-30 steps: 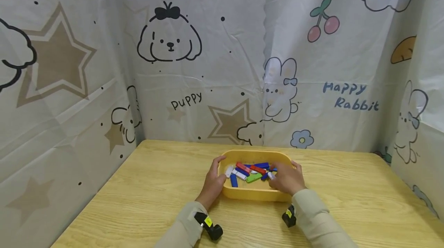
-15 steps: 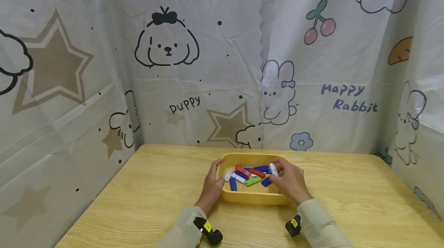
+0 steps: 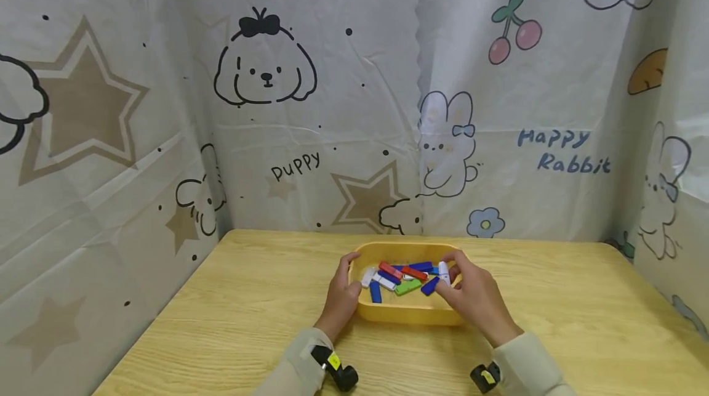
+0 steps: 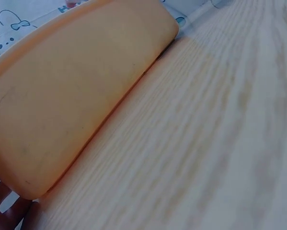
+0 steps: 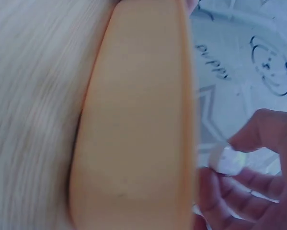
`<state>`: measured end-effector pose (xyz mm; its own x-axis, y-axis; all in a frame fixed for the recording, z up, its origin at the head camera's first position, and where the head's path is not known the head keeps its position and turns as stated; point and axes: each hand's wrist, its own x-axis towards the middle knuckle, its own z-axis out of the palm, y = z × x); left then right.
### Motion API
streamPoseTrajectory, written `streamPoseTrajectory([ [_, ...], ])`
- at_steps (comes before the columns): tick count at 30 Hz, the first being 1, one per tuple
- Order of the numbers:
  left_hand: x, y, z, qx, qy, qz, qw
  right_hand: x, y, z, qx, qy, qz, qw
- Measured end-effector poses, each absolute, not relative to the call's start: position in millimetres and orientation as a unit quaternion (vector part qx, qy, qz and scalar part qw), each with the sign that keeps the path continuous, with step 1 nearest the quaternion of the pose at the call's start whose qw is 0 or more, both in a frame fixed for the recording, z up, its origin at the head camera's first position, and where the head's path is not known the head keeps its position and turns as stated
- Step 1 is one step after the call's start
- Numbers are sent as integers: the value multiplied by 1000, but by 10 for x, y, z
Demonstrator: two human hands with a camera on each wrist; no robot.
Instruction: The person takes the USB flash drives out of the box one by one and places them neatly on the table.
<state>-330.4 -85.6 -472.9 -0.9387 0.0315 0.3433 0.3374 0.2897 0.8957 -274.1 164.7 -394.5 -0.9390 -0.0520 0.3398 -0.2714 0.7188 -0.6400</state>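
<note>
A yellow plastic tray (image 3: 410,315) with rounded corners stands on the table, several small red, blue, green and white sticks, which look like USB sticks, lying in it. My left hand (image 3: 340,299) grips its left end, thumb at the rim. Over the tray's right end, my right hand (image 3: 480,299) pinches a white USB stick (image 3: 444,272) between thumb and fingers. In the right wrist view that white stick (image 5: 226,160) shows beside the tray's rim. A blue stick (image 3: 429,286) lies close to the right thumb. In the left wrist view the tray wall (image 4: 81,86) hides the contents.
The tray rests on a light wooden table (image 3: 249,297). A printed cloth curtain (image 3: 310,119) rises behind the table and along both sides. A black wrist camera (image 3: 335,369) sits on the left sleeve, another camera (image 3: 485,377) by the right.
My right hand has taken hold of the white stick, lifted it off the others and drawn it rightward to the tray's right end. The left hand keeps its grip on the tray.
</note>
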Motion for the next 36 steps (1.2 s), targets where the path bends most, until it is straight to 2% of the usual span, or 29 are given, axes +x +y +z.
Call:
streamPoseTrajectory([
  [5, -3304, -866, -4721, -110, -797, -580, 128, -2565, 1605, -3832, 97, -927, 347, 108],
  [12, -3293, -890, -4690, -107, -794, -586, 119, -2354, 1490, -3730, 120, -933, 339, 20],
  [24, -3268, -867, -4699, -112, -788, -596, 106, -2284, 1380, -3925, 165, -948, 250, -109],
  [36, -3264, -871, -4700, -112, -791, -593, 97, -2255, 1413, -4083, 185, -946, 219, -149],
])
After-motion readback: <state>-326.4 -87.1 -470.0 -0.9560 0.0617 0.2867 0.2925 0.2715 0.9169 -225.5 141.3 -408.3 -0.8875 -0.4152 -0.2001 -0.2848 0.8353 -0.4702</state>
